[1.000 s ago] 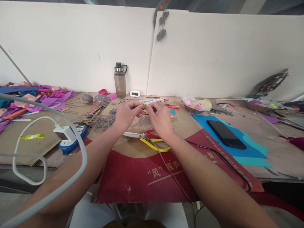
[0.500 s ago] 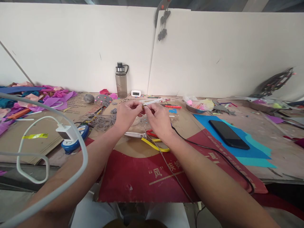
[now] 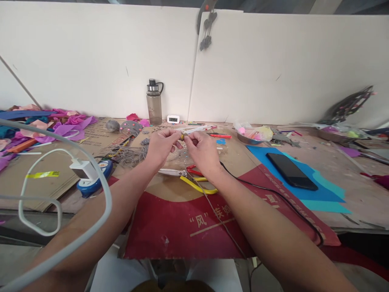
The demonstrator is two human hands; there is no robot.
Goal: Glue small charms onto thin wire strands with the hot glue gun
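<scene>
My left hand (image 3: 162,147) and my right hand (image 3: 203,151) meet above the middle of the table, fingers pinched together on a tiny yellowish piece (image 3: 182,137) between them. A thin grey thread (image 3: 212,209) hangs from my hands toward the table's front edge. Right under my hands lie scissors with yellow handles (image 3: 194,184) and a red-handled tool (image 3: 194,170). A tangle of grey thread (image 3: 129,154) lies just left of my left hand.
A red and brown cardboard sheet (image 3: 182,227) covers the table front. A black phone (image 3: 291,171) rests on blue paper (image 3: 322,190) at right. A water bottle (image 3: 153,102), a small clock (image 3: 173,119), a white charger and cable (image 3: 82,170) and purple paper scraps (image 3: 60,125) stand around.
My hands have stayed together in the same place, fingers working slightly on the small piece. The view shifted a little.
</scene>
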